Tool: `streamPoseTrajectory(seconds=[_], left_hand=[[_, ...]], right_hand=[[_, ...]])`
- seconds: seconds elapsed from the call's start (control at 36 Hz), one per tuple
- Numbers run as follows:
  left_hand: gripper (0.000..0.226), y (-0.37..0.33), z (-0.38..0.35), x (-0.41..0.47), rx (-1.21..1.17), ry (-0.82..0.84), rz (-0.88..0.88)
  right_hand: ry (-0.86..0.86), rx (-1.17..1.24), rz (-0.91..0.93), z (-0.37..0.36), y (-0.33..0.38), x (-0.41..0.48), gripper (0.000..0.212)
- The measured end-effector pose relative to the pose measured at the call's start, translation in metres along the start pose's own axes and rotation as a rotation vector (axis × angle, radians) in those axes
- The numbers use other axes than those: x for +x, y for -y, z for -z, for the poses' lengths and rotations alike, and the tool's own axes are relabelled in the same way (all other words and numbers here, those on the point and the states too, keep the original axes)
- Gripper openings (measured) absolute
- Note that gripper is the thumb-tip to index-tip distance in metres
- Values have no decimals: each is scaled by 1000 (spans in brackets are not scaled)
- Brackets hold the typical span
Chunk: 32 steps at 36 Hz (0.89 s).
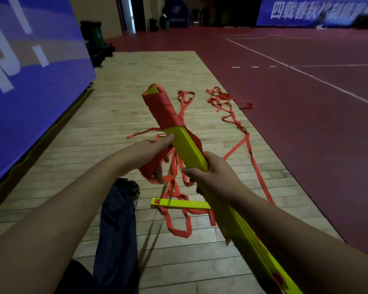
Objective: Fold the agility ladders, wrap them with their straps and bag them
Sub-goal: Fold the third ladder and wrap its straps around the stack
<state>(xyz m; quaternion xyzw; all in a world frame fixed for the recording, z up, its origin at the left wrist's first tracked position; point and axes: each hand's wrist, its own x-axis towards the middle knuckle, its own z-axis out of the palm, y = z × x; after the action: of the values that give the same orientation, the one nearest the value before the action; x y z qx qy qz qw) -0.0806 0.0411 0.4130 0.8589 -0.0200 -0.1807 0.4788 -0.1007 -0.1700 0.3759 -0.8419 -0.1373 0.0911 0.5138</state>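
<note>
- Indoor sports hall: a big blue banner with white letters fills the left side, and dark green bins stand past its far end.
- A strip of pale wooden floor runs away from the person, between that banner and the court.
- A dark blue bag lies on the wood at lower left, under the left forearm, its mesh end pointing away.
- The left hand has its fingers curled round a bunch of red strap, and its thumb presses against the side of the bundle.
- The bundle of yellow rungs is held in the air, slanting from lower right up toward the centre. Its far end is covered by a tight strap winding.
- A loose yellow rung lies flat on the wood below the hands, among tangled strap.
- The right hand grips the bundle near its middle, fingers wrapped round it.
- Loose straps trail over the edge of the wood onto the red court floor, which is marked with white lines.
- A second blue banner with white characters hangs at far right.
</note>
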Motion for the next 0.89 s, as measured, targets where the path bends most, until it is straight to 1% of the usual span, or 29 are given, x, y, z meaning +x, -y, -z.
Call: streamPoseTrajectory(seconds=[0.06,0.11,0.17,0.22,0.25,0.31,0.36,0.44,0.56,0.61,0.67,0.75,0.81,0.83,0.89], left_hand=[[74,-2,-10,-2,9,12,-14],[68,0,-27,-1,-129,-12,-42],[65,2,-43,2,-298,-102,-7],[52,1,-53,6,-460,-215,33],[47,0,-55,7,-539,-261,44],[42,-4,-51,7,-650,-334,28],[36,-7,-45,6,-650,-369,-42],[33,-7,-38,3,-613,-337,-143],[34,-6,-33,3,-629,-268,-259],[35,-4,-30,3,-638,-252,-306],[37,-2,-27,4,-639,-232,-366],[37,-2,-19,3,-591,-207,-427],[37,-2,-10,2,-521,-169,-427],[46,-1,-7,2,-454,-135,-408],[75,1,-3,3,-319,-80,-291]], right_hand=[[-66,-214,16,-4,-4,3,44],[-74,-478,49,-6,-6,3,53],[-86,-680,95,-8,-6,1,60],[-81,-740,139,-8,-5,0,59],[-67,-705,155,-7,-4,0,55],[-3,-520,146,-4,-2,2,49],[107,-302,75,0,3,4,52],[228,-19,-42,6,4,5,48],[392,276,-131,13,-3,6,28],[443,312,-135,16,-3,6,31],[459,330,-124,18,-2,6,35],[427,380,-138,21,6,4,45],[378,350,-110,24,8,4,44],[357,344,-91,25,7,3,40],[322,353,-78,25,4,2,34]])
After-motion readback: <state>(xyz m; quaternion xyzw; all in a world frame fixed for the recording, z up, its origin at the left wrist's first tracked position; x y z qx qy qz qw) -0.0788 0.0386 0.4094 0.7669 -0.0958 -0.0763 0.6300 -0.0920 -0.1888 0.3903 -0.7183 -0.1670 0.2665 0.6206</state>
